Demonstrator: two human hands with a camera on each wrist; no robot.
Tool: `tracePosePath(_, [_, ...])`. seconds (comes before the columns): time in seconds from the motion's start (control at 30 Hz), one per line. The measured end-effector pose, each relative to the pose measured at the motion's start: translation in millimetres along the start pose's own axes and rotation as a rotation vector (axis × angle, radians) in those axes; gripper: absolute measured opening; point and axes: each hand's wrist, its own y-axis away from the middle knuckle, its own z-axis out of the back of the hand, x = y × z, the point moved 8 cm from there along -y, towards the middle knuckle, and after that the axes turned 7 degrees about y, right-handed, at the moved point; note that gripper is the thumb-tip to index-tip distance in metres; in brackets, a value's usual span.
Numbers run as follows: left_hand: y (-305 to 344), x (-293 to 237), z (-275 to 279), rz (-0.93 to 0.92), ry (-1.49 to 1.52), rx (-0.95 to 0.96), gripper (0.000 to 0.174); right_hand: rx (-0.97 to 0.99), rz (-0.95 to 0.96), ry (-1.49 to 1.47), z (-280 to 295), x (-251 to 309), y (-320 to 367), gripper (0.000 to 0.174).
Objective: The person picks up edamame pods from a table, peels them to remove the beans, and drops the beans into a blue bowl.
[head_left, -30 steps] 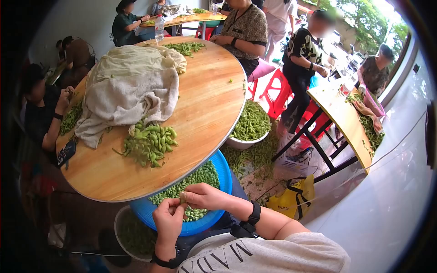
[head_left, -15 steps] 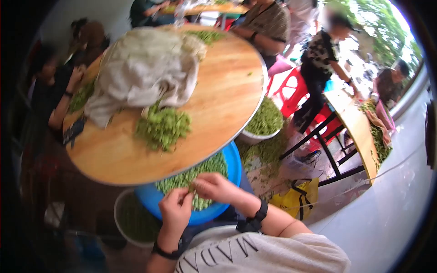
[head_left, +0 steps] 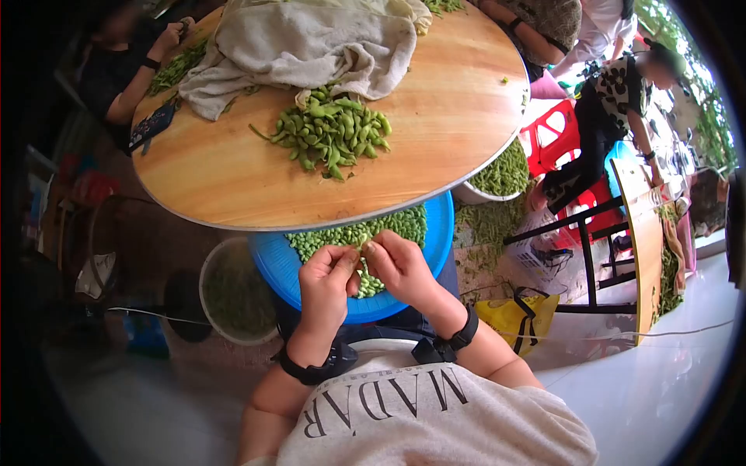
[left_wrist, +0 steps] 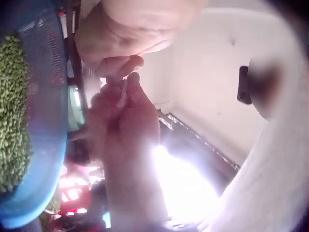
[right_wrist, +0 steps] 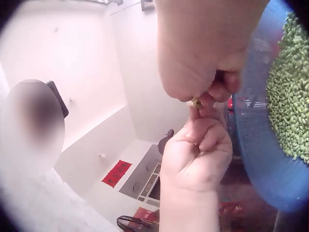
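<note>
Both hands meet over a blue basin (head_left: 273,273) of shelled green soybeans (head_left: 318,241), (right_wrist: 288,92). My left hand (head_left: 325,281) pinches a small yellow-green soybean pod (head_left: 360,241) between thumb and curled fingers. From the other side my right hand (head_left: 402,268) pinches the same pod, thumb against it. In the right wrist view a bit of the pod (right_wrist: 196,102) shows between the fingertips of the two hands; the rest is hidden by fingers. A pile of whole soybean pods (head_left: 330,132) lies on the round wooden table (head_left: 256,186) just beyond the basin.
A pale cloth (head_left: 303,50) covers a heap on the table, with a dark phone-like object (head_left: 151,126) at the left edge. A white tub of pods (head_left: 497,175) stands right, a bucket (head_left: 237,295) left, and a yellow bag (head_left: 517,317) on the floor. Other people sit or stand around.
The head view has tilted down and turned, so the table sits higher and the hands nearer the middle. Both hands keep pinching together over the basin. A standing person at right has bent toward the side table.
</note>
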Motion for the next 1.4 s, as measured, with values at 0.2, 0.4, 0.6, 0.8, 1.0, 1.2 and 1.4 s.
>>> tracePosePath(0.2, [-3, 4, 5, 0.141, 0.097, -0.058, 0.011, -0.015, 0.302, 0.287, -6, 19, -1, 0.015])
tracePosePath(0.4, [-6, 11, 8, 0.126, 0.084, -0.052, 0.01, -0.02, 0.397, 0.385, -12, 22, 3, 0.014])
tracePosePath(0.6, [-7, 15, 7, 0.161, 0.108, -0.04, 0.013, 0.006, 0.353, 0.29, -12, 12, 5, 0.014])
tracePosePath(0.8, [-5, -3, 17, 0.004, -0.248, -0.018, 0.012, 0.124, -0.174, -0.245, -3, -28, 0, 0.03])
tracePosePath(1.0, [0, -5, 15, 0.164, -0.034, 0.04, 0.012, 0.313, 0.011, -0.015, -20, -8, -13, 0.025])
tracePosePath(1.2, [3, -12, 21, 0.157, -0.125, 0.043, 0.013, 0.444, -0.144, -0.289, -33, -17, -14, 0.017])
tracePosePath(1.4, [8, -32, 40, 0.108, -0.315, 0.006, 0.005, 0.485, -0.05, 0.058, -28, -24, -13, 0.016])
